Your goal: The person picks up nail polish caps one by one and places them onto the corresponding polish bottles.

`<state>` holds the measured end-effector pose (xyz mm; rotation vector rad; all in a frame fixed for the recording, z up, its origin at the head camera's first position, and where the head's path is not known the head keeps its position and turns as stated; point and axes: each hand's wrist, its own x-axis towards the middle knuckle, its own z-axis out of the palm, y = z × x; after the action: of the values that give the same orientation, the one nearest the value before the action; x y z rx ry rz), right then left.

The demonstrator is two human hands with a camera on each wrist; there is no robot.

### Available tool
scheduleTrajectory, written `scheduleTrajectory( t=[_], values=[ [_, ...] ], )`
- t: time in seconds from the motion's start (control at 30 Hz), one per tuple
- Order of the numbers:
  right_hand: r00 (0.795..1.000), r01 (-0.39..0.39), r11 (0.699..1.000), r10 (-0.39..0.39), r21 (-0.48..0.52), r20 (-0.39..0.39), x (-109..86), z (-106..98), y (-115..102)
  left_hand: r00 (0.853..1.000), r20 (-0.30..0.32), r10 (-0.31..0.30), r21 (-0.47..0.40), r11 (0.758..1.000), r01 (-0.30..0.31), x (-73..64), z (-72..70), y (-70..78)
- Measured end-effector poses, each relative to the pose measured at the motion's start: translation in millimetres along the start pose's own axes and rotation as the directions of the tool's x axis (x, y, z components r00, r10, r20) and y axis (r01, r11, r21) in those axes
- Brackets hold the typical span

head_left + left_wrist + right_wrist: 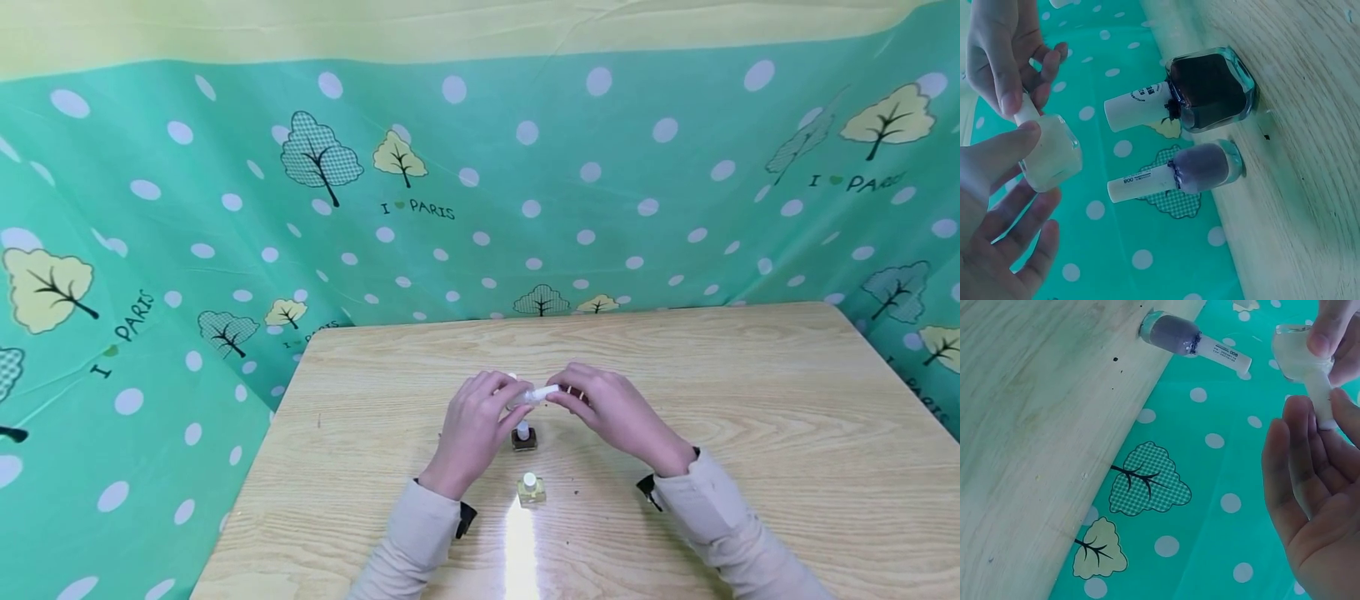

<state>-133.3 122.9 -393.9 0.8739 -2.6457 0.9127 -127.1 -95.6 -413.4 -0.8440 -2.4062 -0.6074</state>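
Observation:
A nail polish bottle with pale, whitish contents is held up above the table between both hands, tilted. My left hand pinches its glass body between thumb and fingers. The thumb and fingertips of my right hand grip its white cap, which sits at the bottle's neck. Just below the hands stands a dark nail polish bottle, upright and white-capped. Another bottle with greyish-purple polish stands beside it in the left wrist view; in the head view the left hand mostly hides it.
Nearer the person stands a bottle of yellowish polish with a white cap, between the forearms. A light wooden table carries everything. Behind it hangs a green dotted curtain printed with trees. Small dark specks dot the tabletop.

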Motion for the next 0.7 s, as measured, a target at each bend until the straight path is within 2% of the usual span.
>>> scheduleTrajectory(
  t=[0.4,0.53,0.7],
  values=[
    [0.994,-0.086,0.996,0.087,-0.014,0.068,1.2,3.8,-0.2,0.999,-0.027,0.020,0.012,1.000,-0.020,-1.3,1.3,2.4],
    [0.991,-0.120,0.993,0.118,0.021,0.067,1.5,4.7,0.6,0.999,-0.037,0.040,0.041,0.998,-0.038,-1.7,1.9,1.9],
    [0.991,-0.130,0.987,0.126,0.098,0.053,1.8,6.6,1.7,0.999,-0.030,0.026,0.031,0.999,-0.026,-1.4,1.8,-0.5]
  ],
)
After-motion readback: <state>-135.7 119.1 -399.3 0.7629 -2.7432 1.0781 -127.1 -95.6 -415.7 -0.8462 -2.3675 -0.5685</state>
